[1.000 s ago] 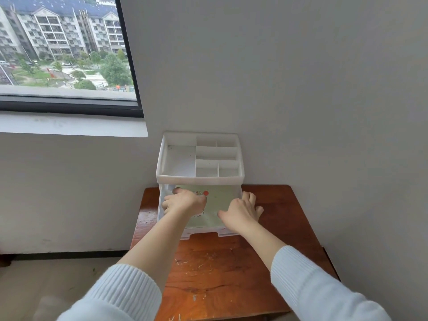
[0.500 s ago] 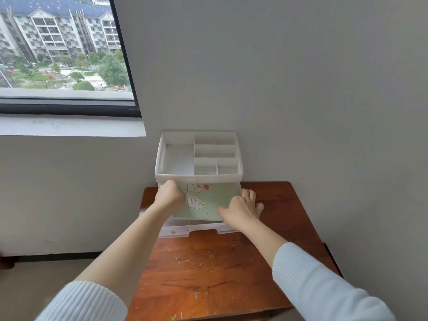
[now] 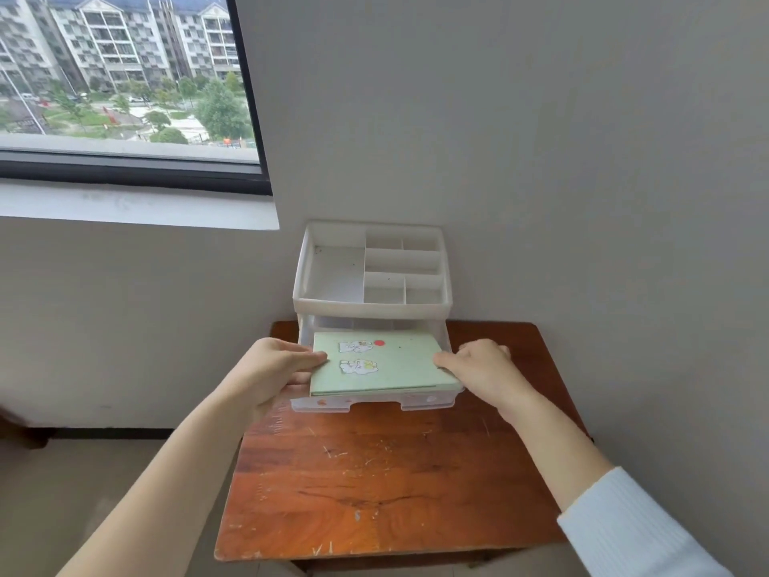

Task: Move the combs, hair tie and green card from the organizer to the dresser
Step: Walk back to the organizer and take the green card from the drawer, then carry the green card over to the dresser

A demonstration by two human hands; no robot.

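Both hands are on the green card (image 3: 380,364) now, one at each short edge, and that looks like the sensible way to lift a wide flat sheet level out of a shallow drawer (image 3: 376,399). The drawer stands pulled out toward the near side from the white organizer (image 3: 372,304), which sits at the far edge of the wooden desk (image 3: 387,485), against the wall.

The left hand (image 3: 276,368) pinches the card's left edge: thumb on top, fingers (image 3: 297,376) curled underneath. The right hand (image 3: 478,368) closes over the right edge, thumb tip on the card's face, the other fingers hidden behind the hand, so how they sit under it cannot be told. The card hangs between the two hands, just above the drawer, its near edge over the drawer front.

The organizer's top tray shows bare compartments. No combs or hair tie in sight; whether they lie under the card is hidden. The near desk surface looks like the landing spot.
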